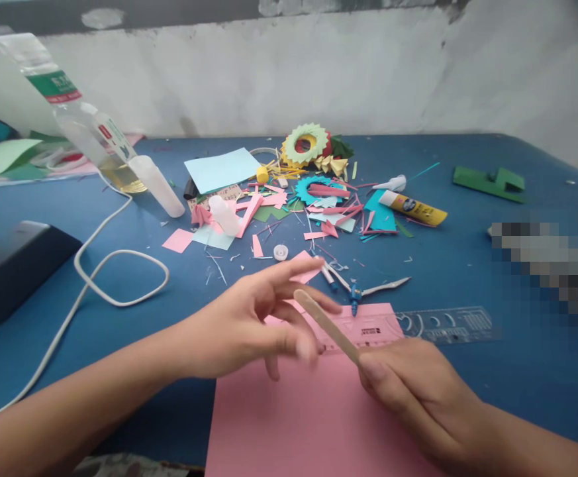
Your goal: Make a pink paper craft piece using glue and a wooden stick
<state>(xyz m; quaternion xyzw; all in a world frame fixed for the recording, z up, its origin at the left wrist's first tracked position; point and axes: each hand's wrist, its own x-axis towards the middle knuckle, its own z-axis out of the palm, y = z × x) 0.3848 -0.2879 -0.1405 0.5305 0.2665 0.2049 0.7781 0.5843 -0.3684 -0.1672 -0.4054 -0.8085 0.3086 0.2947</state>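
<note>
My right hand point(418, 391) grips a flat wooden craft stick point(326, 324), its rounded end slanting up to the left. Close to that end, my left hand point(279, 311) is open, with fingers spread and slightly blurred by motion; nothing shows in it. Beneath both hands lies a sheet of pink paper point(289, 424) near the table's front edge. A clear plastic stencil ruler point(447, 324) rests across the top of the sheet, partly behind my hands. Just beyond the ruler is a drawing compass point(354, 295) with a blue head and spread legs.
Paper scraps point(263, 205) litter the middle of the blue table point(169, 358), around a round folded-paper ornament point(308, 144) and a yellow glue tube point(415, 209). At left stand a clear bottle point(90, 129), a white cable point(83, 265) and a dark box point(20, 265). A green object point(490, 183) lies right.
</note>
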